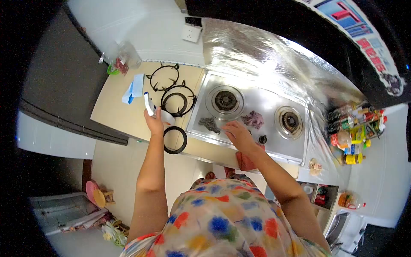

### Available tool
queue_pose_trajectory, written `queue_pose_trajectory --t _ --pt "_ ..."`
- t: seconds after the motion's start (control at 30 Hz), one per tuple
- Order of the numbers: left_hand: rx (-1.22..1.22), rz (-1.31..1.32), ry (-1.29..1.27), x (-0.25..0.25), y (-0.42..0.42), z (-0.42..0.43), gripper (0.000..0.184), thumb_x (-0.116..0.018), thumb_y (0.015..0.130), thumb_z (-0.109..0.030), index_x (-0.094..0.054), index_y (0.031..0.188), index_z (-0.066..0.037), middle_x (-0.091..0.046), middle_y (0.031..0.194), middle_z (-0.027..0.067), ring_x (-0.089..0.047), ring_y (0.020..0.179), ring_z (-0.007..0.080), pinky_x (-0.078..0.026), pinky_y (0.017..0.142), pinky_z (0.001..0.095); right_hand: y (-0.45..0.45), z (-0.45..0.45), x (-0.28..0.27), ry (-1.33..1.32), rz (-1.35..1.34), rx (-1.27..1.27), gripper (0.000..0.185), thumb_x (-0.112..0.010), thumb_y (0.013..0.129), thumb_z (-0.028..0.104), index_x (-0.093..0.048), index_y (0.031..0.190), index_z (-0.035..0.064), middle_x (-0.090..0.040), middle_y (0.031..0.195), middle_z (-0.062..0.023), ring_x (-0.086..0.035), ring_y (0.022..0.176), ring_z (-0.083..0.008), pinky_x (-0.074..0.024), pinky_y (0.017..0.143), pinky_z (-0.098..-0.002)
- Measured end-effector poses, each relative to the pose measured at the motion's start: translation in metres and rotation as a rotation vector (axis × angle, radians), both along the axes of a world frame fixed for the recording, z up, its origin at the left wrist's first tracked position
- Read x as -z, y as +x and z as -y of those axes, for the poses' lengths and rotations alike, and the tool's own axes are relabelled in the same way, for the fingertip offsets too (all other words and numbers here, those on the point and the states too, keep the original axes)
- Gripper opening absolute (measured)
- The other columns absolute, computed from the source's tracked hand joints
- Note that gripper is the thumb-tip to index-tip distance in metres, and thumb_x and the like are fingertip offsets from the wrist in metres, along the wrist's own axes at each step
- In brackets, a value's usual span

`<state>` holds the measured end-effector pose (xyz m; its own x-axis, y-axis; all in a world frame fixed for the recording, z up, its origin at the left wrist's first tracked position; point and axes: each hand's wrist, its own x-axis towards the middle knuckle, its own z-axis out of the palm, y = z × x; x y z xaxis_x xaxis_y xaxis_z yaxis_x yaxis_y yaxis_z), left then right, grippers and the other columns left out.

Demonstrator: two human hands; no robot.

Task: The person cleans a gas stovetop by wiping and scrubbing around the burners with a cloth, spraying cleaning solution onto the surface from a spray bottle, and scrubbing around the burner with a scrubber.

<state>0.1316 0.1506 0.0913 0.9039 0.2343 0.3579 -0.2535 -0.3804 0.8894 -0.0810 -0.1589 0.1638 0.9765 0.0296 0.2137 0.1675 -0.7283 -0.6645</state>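
My left hand point(154, 121) is closed around a white spray bottle point(168, 118) with a blue tip, at the counter's front edge. Black pan supports point(191, 106) lie beyond it, and a black ring point(175, 140) sits beside it at the edge. Over the front of the steel gas stove point(269, 143) is my right hand point(238, 134), its fingers loosely bent and nothing visible in them. A dark scouring pad point(209, 124) rests just left of its fingertips. Behind the hand lies a crumpled purplish cloth point(253, 120), close to the uncovered left burner point(226, 100).
A blue cloth point(137, 85) and a clear plastic bag point(128, 55) are on the left counter. Foil point(252, 49) covers the wall behind the stove. Several bottles point(353, 137) stand right of the right burner point(290, 122). A red cloth point(245, 162) hangs at the front edge.
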Motion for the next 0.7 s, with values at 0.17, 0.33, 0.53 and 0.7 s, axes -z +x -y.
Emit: queue_pose_trajectory --t 0.17,0.33,0.53,0.7 --pt "0.041 0.008 -0.072 -0.011 -0.023 -0.006 0.044 -0.07 0.088 -0.013 -0.048 0.123 0.004 -0.052 0.111 0.0159 -0.053 0.102 0.029 -0.045 0.089 0.0382 -0.025 -0.002 -0.004 0.035 0.013 0.101 0.021 -0.06 0.09 0.013 -0.066 0.11 0.0084 -0.061 0.111 -0.0142 -0.059 0.106 -0.0333 -0.0491 0.092 -0.0414" --pt "-0.006 0.152 0.018 -0.059 -0.057 -0.002 0.036 -0.069 0.09 -0.015 -0.051 0.115 0.003 -0.057 0.104 0.0116 -0.055 0.094 0.0199 -0.047 0.084 0.0329 -0.038 -0.01 -0.031 0.085 0.004 0.133 0.026 -0.059 0.091 0.014 -0.063 0.116 0.0104 -0.06 0.114 -0.0145 -0.058 0.106 -0.034 -0.0494 0.091 -0.0416" --pt "0.291 0.08 -0.008 -0.108 -0.098 0.038 0.038 -0.071 0.086 -0.009 -0.053 0.117 0.004 -0.057 0.106 0.0126 -0.055 0.097 0.0216 -0.047 0.086 0.0321 -0.034 -0.012 -0.046 0.152 0.104 0.128 0.034 -0.063 0.088 0.005 -0.059 0.122 0.0089 -0.058 0.111 -0.0111 -0.058 0.1 -0.0254 -0.0497 0.085 -0.0335" --pt "0.447 0.06 -0.07 -0.133 -0.14 0.11 0.037 -0.075 0.082 -0.011 -0.056 0.111 0.002 -0.062 0.096 0.0119 -0.058 0.087 0.019 -0.048 0.078 0.0325 -0.037 -0.001 -0.062 0.222 0.035 0.058 0.052 -0.066 0.087 0.016 -0.05 0.136 0.0132 -0.053 0.131 -0.0167 -0.049 0.125 -0.0335 -0.0397 0.106 -0.0419"
